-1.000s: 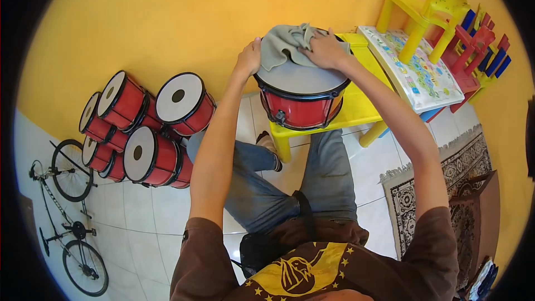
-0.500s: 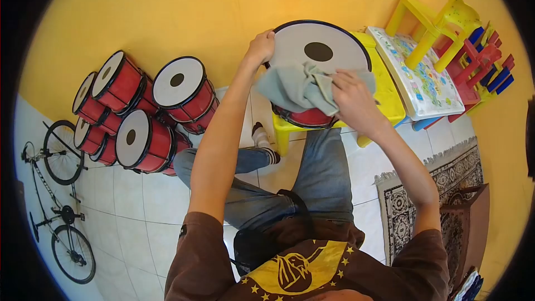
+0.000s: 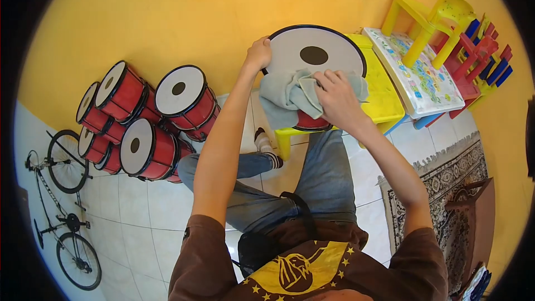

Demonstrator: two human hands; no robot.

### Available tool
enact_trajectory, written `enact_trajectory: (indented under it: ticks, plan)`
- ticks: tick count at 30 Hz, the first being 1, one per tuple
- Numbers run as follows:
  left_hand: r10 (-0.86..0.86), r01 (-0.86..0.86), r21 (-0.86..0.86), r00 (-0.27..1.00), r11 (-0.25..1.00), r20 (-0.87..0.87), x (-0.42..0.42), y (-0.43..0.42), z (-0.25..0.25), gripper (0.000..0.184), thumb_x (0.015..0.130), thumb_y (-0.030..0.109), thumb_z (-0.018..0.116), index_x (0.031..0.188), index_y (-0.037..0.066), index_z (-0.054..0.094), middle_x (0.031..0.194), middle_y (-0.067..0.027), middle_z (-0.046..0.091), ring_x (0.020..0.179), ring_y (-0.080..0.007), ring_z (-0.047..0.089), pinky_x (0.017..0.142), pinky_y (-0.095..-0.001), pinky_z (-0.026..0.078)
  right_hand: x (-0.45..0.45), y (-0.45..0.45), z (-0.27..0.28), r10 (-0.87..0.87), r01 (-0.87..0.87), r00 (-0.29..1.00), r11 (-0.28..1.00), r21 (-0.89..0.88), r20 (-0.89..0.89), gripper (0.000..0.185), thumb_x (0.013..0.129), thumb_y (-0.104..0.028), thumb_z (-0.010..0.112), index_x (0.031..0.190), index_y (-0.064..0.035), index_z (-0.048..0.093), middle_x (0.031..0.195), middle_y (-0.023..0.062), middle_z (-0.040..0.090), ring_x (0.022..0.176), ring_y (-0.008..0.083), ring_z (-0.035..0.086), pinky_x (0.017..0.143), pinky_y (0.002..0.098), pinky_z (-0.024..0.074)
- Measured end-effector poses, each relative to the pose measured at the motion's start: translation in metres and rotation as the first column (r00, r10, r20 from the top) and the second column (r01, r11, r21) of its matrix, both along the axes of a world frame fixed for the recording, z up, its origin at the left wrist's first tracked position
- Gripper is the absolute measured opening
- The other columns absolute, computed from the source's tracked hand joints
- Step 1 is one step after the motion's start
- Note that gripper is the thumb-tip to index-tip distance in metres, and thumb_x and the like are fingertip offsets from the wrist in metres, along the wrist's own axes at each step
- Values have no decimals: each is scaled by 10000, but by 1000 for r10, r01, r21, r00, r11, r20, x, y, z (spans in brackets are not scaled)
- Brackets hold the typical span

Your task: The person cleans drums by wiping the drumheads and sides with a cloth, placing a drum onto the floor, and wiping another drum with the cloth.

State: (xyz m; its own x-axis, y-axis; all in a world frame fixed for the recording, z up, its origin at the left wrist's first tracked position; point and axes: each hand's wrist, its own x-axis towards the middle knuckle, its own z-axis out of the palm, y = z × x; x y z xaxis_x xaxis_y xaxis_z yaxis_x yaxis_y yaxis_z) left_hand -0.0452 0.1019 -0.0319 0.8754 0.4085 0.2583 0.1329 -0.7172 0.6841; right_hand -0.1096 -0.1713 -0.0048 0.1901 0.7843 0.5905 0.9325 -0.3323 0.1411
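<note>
A red drum (image 3: 290, 44) with a white head, a dark centre spot and a black rim rests on a yellow plastic table (image 3: 384, 89). My left hand (image 3: 259, 54) grips the drum's rim at its left edge. In my right hand (image 3: 336, 96) is a bunched grey-green cloth (image 3: 285, 96), fingers closed on it. The cloth lies over the near part of the drum head and hangs down over the drum's front side, hiding much of it.
Several red drums (image 3: 179, 90) stand stacked on the left, near a bicycle (image 3: 69, 223). At the right are a white patterned table (image 3: 423, 78) with a yellow chair (image 3: 446, 17) on it, red and blue furniture, a patterned rug (image 3: 407, 200) and a brown wooden piece (image 3: 479, 217).
Since a second ago, my right hand has drawn the cloth from the far part of the drum head to its near edge, uncovering the dark spot. My left hand stays at the rim.
</note>
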Motion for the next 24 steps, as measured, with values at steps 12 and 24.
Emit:
enact_trajectory:
  ticks: [12,24]
  plan:
    - [15,-15,12,1000,1000,8,2,-1,-4,416,1024,278,360,1311,58,567,1294,-228,589,1205,-422,541,1035,-454,424,6,2,-1,46,-48,996,998,38,71,190,658,-103,660,810,8,628,1063,137,599,973,285,562,864,404,437]
    - [-130,165,-183,973,969,191,2,4,-17,487,987,173,377,1451,33,419,1434,-302,428,1377,-420,365,1146,-434,296,37,-58,-5,68,-68,998,997,26,20,356,633,-125,723,962,-23,636,1114,124,576,1079,324,524,940,443,403]
